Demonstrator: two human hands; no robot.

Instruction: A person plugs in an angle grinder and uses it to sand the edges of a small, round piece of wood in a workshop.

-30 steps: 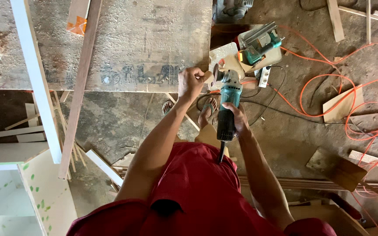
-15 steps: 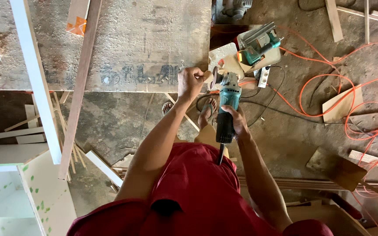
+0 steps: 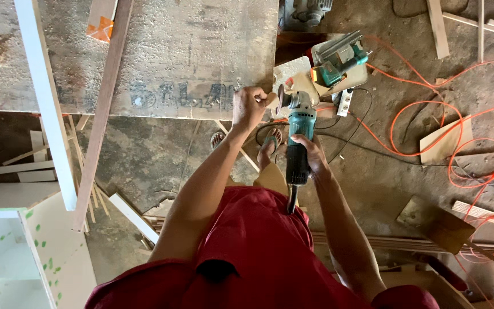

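Left hand (image 3: 248, 107) is fisted around a small wood piece (image 3: 271, 100), holding it against the disc of the teal angle grinder (image 3: 297, 130), just off the worktop (image 3: 172, 51) edge. Right hand (image 3: 311, 153) grips the grinder body at 6 o'clock of the disc. Circular saw (image 3: 341, 60) sits at 1 o'clock on the floor; orange cable (image 3: 430, 91) loops at 3 o'clock.
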